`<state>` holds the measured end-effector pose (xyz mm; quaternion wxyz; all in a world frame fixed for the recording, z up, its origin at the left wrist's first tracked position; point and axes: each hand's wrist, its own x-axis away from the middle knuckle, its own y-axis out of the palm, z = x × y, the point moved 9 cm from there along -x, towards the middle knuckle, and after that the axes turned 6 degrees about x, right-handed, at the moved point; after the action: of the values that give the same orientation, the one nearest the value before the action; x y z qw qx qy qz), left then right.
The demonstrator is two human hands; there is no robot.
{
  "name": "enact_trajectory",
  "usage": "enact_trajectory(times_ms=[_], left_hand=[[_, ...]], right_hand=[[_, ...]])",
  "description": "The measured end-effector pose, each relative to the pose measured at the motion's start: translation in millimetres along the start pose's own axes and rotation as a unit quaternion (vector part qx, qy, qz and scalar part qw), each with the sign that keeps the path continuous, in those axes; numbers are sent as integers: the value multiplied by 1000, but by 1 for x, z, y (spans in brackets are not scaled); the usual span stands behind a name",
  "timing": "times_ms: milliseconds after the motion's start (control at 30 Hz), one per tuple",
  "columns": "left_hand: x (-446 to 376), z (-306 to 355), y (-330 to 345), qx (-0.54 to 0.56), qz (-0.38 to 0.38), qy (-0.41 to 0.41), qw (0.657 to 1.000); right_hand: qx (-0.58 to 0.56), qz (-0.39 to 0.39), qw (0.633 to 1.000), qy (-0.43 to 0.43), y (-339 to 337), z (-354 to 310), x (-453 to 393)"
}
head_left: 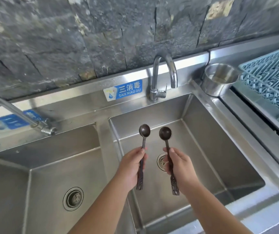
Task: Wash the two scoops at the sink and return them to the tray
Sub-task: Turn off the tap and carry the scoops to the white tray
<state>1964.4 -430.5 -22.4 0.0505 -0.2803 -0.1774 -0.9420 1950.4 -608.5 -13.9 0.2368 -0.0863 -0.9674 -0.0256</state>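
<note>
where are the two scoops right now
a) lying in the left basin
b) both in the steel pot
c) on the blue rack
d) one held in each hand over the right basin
d: the left hand holds one scoop and the right hand the other scoop, bowls up, above the right basin.

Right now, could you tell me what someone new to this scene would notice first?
Two dark scoops stand out first, held bowls-up side by side over the right sink basin: the left scoop in the left hand, the right scoop in the right hand. Behind them a curved chrome faucet shows no running water, beside a blue sign reading SAN XIAO DU. A steel pot sits at the basin's far right corner.
</note>
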Motion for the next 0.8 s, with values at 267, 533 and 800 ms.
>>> enact_trajectory(times_ms=[267,533,800], left_hand=[[14,-17,3,62,-49,-59,995],[26,-27,-22,-169,50,-62,982],[59,-29,-26,-187,12,-70,980]], right_hand=[[215,72,971,-81,-5,-7,21],[255,76,962,62,-26,33,29],[191,86,977,48,-17,38,68]])
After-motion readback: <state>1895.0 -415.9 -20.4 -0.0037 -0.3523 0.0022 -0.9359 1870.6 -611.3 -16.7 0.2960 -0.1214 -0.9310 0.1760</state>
